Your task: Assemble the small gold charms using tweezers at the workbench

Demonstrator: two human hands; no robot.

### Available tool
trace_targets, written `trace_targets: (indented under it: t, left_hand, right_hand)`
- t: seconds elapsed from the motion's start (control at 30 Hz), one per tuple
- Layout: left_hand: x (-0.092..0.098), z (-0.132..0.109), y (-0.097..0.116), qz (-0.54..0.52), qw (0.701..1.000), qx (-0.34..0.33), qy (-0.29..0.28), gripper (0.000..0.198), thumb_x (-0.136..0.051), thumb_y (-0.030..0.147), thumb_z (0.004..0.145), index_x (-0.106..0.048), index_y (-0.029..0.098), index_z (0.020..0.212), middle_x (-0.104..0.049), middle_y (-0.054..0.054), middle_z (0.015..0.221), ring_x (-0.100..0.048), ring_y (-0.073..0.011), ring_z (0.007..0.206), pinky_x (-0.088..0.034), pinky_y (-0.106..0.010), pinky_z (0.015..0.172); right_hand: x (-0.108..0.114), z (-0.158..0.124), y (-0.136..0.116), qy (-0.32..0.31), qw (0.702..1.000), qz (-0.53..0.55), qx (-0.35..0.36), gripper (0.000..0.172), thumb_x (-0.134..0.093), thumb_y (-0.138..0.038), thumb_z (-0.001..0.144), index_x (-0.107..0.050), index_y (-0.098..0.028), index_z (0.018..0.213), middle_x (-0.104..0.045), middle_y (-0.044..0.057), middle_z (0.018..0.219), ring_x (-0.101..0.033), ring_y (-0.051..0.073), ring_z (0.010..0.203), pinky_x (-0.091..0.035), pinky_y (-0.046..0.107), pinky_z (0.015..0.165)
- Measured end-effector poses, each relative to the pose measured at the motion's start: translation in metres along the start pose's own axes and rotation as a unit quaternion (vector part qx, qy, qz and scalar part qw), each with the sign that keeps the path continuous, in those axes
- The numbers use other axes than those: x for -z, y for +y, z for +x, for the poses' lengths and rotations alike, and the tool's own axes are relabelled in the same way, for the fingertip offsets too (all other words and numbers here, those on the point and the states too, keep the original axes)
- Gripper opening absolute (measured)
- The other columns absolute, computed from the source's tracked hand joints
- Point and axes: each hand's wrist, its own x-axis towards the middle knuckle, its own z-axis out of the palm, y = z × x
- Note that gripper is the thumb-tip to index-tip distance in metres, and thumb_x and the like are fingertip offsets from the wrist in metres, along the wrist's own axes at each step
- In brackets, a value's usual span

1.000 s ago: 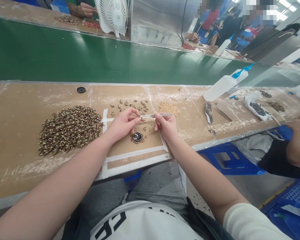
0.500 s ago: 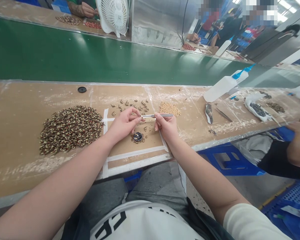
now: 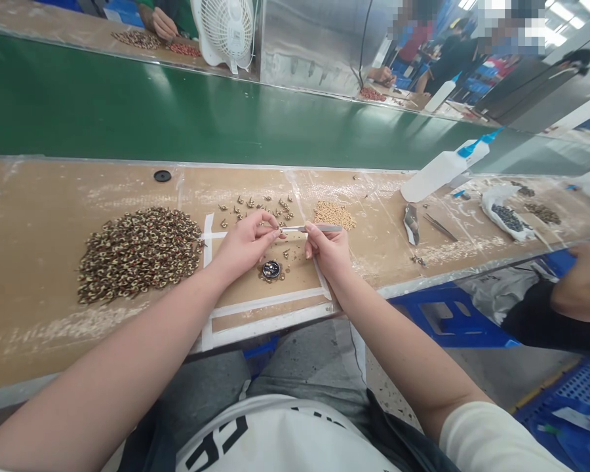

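Two hands work close together over a long brown table (image 3: 39,196).
A big pile of brown bits (image 3: 137,252) lies at middle left. In the middle of the frame the left hand (image 3: 243,242) is pinched tight. The right hand (image 3: 327,249) grips thin tweezers (image 3: 314,228), tip at that pinch. It looks like fitting something tiny, which needs slow, steady aim. Fingertips hide what is pinched. A small dark dish (image 3: 271,269) sits just below.

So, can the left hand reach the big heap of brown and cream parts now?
Probably yes: the heap of brown and cream parts lies close beside the left hand, bare tabletop between them, though its fingers pinch a small part at the metal tweezers' tip.
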Motion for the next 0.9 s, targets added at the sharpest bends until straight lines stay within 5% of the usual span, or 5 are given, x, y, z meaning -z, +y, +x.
trace_targets:
  t: [0.2,0.47,0.63,0.9]
  left_hand:
    - [0.0,0.001,0.003,-0.034,0.999,0.021,-0.007,0.019,-0.075,0.034,0.098,-0.059,0.025,0.105,-0.086,-0.006,0.104,-0.049,-0.0071,0.042,-0.045,-0.025,0.047]
    - [0.01,0.004,0.006,-0.172,0.98,0.027,-0.092,0.032,-0.08,0.04,0.091,-0.055,0.025,0.106,-0.085,-0.009,0.106,-0.044,-0.005,0.043,-0.034,-0.023,0.044]
    - [0.014,0.0,0.008,-0.254,0.957,0.032,-0.136,0.042,-0.087,0.045,0.084,-0.055,0.026,0.103,-0.085,-0.008,0.1,-0.034,-0.0012,0.036,-0.022,-0.022,0.041]
    - [0.016,-0.007,0.011,-0.335,0.929,0.031,-0.156,0.049,-0.096,0.046,0.08,-0.058,0.025,0.101,-0.084,-0.003,0.089,-0.027,0.0015,0.035,-0.022,-0.018,0.039]
  right_hand:
    - [0.0,-0.001,0.0,0.002,1.0,-0.008,-0.009,0.042,-0.092,-0.058,0.082,-0.074,-0.022,0.072,-0.042,-0.008,0.05,-0.049,0.011,0.039,-0.039,0.028,0.045]
    - [0.0,0.005,-0.004,0.03,0.998,0.049,-0.027,0.063,-0.092,-0.065,0.078,-0.05,-0.023,0.06,-0.042,-0.007,0.056,-0.046,0.008,0.042,-0.033,0.027,0.043]
    - [0.0,0.006,-0.004,0.019,0.995,0.084,-0.04,0.056,-0.095,-0.06,0.077,-0.056,-0.022,0.066,-0.044,-0.007,0.058,-0.046,0.008,0.043,-0.03,0.026,0.043]
    - [-0.002,0.004,-0.005,0.01,0.995,0.094,-0.043,0.053,-0.097,-0.058,0.075,-0.06,-0.021,0.069,-0.045,-0.008,0.057,-0.047,0.007,0.044,-0.028,0.025,0.043]
